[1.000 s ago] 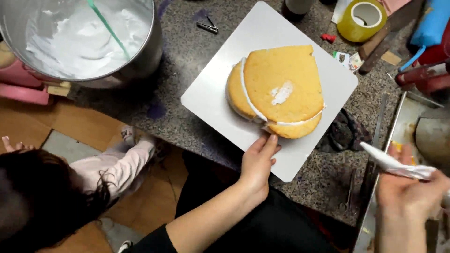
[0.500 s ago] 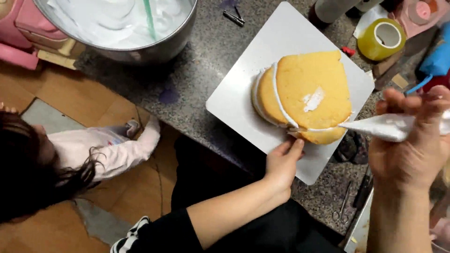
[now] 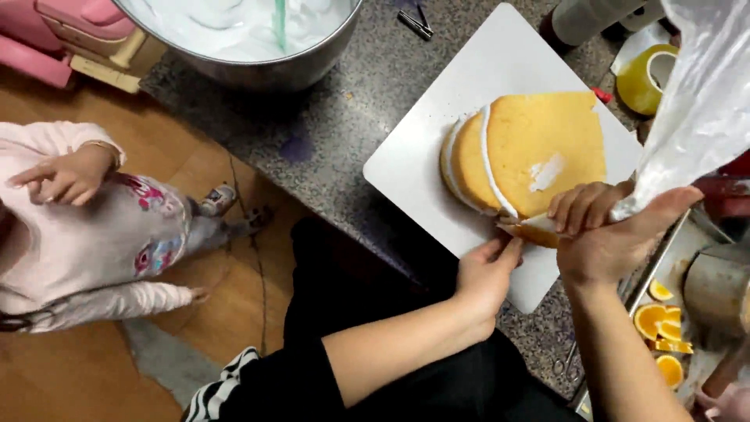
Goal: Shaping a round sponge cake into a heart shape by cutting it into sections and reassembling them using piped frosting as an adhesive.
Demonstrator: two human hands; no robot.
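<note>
Right hand (image 3: 617, 238) fist-clenched round piping bag (image 3: 695, 117), tip at cake (image 3: 539, 152) near edge — squeeze evenly; left hand (image 3: 486, 275) fingers pinching white board (image 3: 437, 148) edge — hold steady.

Speckled grey stone bench (image 3: 328, 148), seen from above, with wooden floor (image 3: 55, 367) beside it.

Resting directly on my bench: a white square board (image 3: 437, 148) set cornerwise near the front edge; a large metal bowl (image 3: 258, 66) of white cream at the far left, well apart from the board; a small dark clip (image 3: 414, 23) between bowl and board; a yellow tape roll (image 3: 647, 78) beyond the board's far right corner; a metal tray (image 3: 664, 258) with orange slices (image 3: 655, 320) at the right, just beside the board.
</note>
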